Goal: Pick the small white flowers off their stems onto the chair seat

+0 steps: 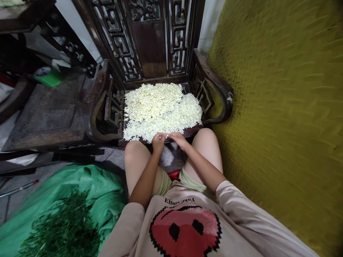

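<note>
A thick layer of small white flowers (160, 110) covers the seat of a dark carved wooden chair (214, 89) in front of me. My left hand (158, 142) and my right hand (179, 139) meet at the near edge of the pile, between my knees. Both hands have their fingers curled in a pinch on something small and white, which looks like a flower; it is too small to make out clearly.
A second dark wooden chair (53, 110) stands to the left. A green sheet (80, 185) with a heap of green stems (64, 232) lies on the floor at lower left. A yellow textured wall (281, 107) fills the right side.
</note>
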Tool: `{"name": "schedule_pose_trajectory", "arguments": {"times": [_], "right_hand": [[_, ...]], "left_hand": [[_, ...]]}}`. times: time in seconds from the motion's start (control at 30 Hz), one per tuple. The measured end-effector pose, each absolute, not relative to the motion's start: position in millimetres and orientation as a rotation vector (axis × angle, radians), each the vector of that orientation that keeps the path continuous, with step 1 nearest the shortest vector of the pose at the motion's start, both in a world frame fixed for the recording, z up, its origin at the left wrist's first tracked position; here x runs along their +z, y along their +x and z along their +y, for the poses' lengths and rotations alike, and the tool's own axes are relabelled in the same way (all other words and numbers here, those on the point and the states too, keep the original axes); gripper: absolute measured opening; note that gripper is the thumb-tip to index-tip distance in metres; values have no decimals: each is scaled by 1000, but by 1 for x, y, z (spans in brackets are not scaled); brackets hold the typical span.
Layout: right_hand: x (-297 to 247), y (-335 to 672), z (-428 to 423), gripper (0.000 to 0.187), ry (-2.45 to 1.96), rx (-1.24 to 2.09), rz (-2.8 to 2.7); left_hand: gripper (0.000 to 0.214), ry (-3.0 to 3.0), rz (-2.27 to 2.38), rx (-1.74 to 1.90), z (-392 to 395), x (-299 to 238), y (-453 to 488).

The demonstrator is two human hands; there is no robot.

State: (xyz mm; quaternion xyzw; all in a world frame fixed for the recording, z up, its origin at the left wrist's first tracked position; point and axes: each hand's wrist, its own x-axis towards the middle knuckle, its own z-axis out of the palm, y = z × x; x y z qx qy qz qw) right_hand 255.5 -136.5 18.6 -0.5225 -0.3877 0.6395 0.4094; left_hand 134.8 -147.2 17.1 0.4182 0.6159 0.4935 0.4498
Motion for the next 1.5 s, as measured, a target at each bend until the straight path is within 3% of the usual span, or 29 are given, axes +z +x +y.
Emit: {"name": "schedule_pose_trajectory", "arguments": {"times": [0.67, 1.5], "right_hand": [[15, 262, -132, 19, -1370, 1454, -1073], [15, 261, -135, 18, -1333, 1471, -1125]], "left_hand": [[16, 1384, 1452, 1217, -151, 19, 133], [28, 751, 1273, 1076, -143, 8, 128]]}}
